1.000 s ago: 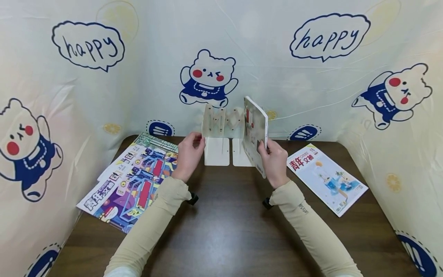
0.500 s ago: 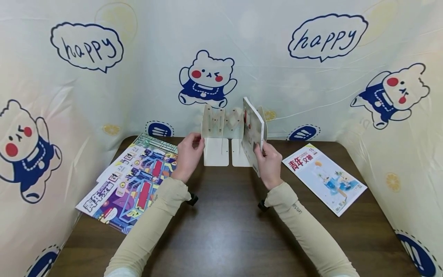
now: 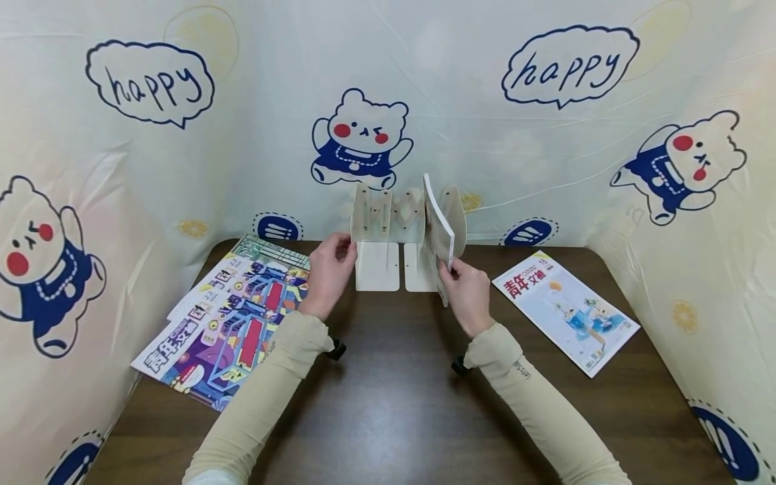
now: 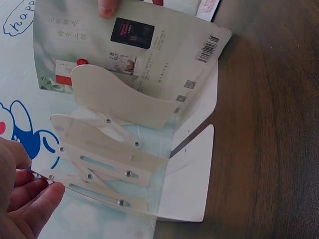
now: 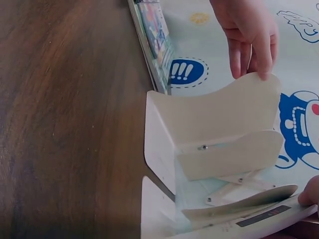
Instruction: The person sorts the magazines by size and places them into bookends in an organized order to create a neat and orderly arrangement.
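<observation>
Left wrist: barcode (image 4: 208, 49) on magazine (image 4: 167, 55); head: magazine nearly edge-on. Left grip (image 3: 330, 273) pinches bookend (image 4: 117, 150), right grip (image 3: 469, 293) holds magazine.

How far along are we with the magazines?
Done, apparently: the expandable bookend stands spread, left hand pinching its panel. In hand: one magazine, upright in the right hand, not yet released. Remaining, probably: overlapping magazines and the lone magazine opposite, flat on the table.

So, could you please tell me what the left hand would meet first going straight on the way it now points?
The left hand pinches the end panel of the book stand, so that comes first; beyond it, probably the cloth, though depth is unclear.
</observation>
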`<state>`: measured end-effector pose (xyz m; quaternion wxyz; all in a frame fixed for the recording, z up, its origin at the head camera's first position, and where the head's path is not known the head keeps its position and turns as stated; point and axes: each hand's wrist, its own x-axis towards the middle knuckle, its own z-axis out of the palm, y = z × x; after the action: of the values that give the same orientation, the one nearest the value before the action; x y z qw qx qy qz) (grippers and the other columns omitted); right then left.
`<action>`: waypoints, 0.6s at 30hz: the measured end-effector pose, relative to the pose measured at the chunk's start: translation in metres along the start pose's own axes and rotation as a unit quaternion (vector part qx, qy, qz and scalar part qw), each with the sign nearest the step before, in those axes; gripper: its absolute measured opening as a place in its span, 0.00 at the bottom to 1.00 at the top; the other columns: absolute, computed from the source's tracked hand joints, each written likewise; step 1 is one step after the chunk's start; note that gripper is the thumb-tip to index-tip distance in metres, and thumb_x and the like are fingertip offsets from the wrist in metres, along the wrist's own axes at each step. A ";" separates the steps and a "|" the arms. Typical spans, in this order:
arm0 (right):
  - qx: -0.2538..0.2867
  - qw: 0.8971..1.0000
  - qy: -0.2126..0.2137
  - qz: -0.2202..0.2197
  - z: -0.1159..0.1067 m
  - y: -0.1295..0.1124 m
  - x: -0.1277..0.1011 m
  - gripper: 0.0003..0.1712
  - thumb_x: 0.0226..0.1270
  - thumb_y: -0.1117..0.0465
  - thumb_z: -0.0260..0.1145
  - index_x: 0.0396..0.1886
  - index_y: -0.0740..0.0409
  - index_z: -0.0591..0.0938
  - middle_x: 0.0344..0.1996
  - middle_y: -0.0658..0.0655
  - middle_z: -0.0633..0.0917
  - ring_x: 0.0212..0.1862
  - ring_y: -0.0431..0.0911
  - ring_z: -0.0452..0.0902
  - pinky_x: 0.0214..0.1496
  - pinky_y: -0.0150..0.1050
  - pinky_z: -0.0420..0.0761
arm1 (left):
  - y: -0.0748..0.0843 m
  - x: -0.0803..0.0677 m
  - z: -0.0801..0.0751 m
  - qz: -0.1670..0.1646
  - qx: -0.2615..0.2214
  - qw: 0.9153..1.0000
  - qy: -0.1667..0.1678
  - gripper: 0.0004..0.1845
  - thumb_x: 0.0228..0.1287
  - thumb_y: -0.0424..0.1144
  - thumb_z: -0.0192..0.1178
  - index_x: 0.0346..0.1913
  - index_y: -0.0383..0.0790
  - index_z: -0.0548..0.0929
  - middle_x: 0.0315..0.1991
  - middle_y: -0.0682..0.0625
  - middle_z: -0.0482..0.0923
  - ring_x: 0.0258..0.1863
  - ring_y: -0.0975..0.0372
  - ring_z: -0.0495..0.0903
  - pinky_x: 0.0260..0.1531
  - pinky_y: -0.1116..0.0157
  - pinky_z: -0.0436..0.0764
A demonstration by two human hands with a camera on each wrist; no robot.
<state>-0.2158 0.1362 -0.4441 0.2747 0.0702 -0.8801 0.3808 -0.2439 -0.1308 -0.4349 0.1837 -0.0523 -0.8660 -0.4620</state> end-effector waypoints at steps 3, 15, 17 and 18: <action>-0.007 1.000 -0.014 0.004 -0.001 0.000 0.001 0.12 0.73 0.61 0.68 0.29 0.60 0.88 0.21 0.58 0.88 0.24 0.52 0.82 0.26 0.49 0.80 | -0.001 0.000 0.000 0.000 0.000 1.000 -0.001 0.15 0.78 0.42 0.60 0.59 0.37 0.82 0.53 0.43 0.84 0.50 0.53 0.85 0.55 0.54 0.86; -0.006 0.999 -0.042 -0.003 0.003 0.001 0.009 0.14 0.74 0.61 0.68 0.26 0.59 0.86 0.19 0.56 0.86 0.22 0.50 0.79 0.25 0.44 0.75 | 0.000 0.001 -0.001 -0.004 -0.002 1.000 -0.002 0.15 0.78 0.43 0.60 0.59 0.39 0.82 0.53 0.43 0.84 0.50 0.53 0.85 0.55 0.54 0.86; -0.006 0.999 -0.045 -0.004 0.003 0.001 0.010 0.14 0.74 0.61 0.67 0.26 0.59 0.85 0.19 0.56 0.85 0.22 0.49 0.78 0.25 0.43 0.74 | -0.001 0.001 0.000 -0.004 -0.002 1.000 -0.002 0.15 0.78 0.43 0.60 0.59 0.39 0.82 0.53 0.43 0.84 0.50 0.53 0.85 0.55 0.54 0.86; -0.006 0.999 -0.046 -0.006 0.003 0.002 0.011 0.14 0.74 0.61 0.68 0.26 0.59 0.85 0.19 0.56 0.85 0.21 0.49 0.77 0.24 0.42 0.74 | -0.002 0.001 0.000 -0.004 -0.003 1.000 -0.003 0.15 0.78 0.43 0.60 0.59 0.38 0.82 0.53 0.43 0.84 0.50 0.53 0.85 0.55 0.54 0.86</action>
<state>-0.2270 0.1362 -0.4414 0.2369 0.0912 -0.8935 0.3705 -0.2452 -0.1322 -0.4357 0.1790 -0.0511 -0.8655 -0.4650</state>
